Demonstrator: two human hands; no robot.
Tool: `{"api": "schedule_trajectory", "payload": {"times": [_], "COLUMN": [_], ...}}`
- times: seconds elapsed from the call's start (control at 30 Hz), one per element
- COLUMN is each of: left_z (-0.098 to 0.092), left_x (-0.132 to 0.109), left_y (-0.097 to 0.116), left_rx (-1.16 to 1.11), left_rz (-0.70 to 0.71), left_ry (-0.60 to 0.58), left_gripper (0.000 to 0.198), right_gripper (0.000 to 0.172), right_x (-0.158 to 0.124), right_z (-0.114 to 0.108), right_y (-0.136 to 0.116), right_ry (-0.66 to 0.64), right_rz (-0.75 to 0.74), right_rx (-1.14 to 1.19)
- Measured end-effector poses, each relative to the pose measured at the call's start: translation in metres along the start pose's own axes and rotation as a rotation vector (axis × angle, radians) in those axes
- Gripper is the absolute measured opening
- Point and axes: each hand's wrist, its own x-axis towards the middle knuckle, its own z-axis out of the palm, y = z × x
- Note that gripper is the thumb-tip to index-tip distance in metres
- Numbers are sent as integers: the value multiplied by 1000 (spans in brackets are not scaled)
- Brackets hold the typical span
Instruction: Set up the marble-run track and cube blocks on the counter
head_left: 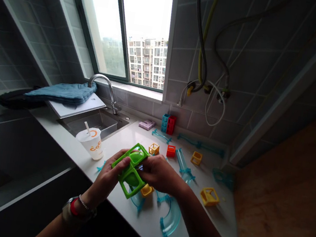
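Above the white counter, my left hand (110, 172) grips a bright green plastic piece (131, 169) made of joined open frames, its thumb pressed on the front. My right hand (158, 171) is closed at the right side of the same piece, with its fingertips partly hidden behind it. Something small and shiny shows between the right fingers, too small to name. Below and behind the green piece lie a yellow cube frame (147, 190) and a clear blue track piece (137, 200). Another yellow cube (154, 148) and a red cube (171, 151) sit just beyond my hands.
A plastic cup with a straw (92, 144) stands left, beside the sink (95, 123). Curved blue track (172, 218) and yellow cubes (209, 197) lie right. Red and blue stacked cubes (168, 124) stand near the wall. A white board (74, 107) with blue cloth overlaps the sink.
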Motion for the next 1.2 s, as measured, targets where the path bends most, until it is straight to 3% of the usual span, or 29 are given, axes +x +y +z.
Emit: {"api": "schedule_trajectory", "payload": {"times": [0.27,0.5,0.9,1.2], "left_z": [6,10,-6,-5], "left_x": [-1,-6,-52,-67], "left_y": [5,9,-33,-33], "left_rx": [-65,-132,-291,-288], "left_rz": [-44,-123,-271,-320], "left_ry": [22,75,-55,75], "left_gripper": [46,51,55,56], "right_gripper": [17,15,18,12], "right_x": [-1,-1,-2,-3], "right_z": [0,-2,1,8], "right_y": [-3,-7,-8,-17], "right_ry": [18,3,-2,-161], "right_rz": [-32,32,40,4], "right_rx": [-3,-42,-206,-240]}}
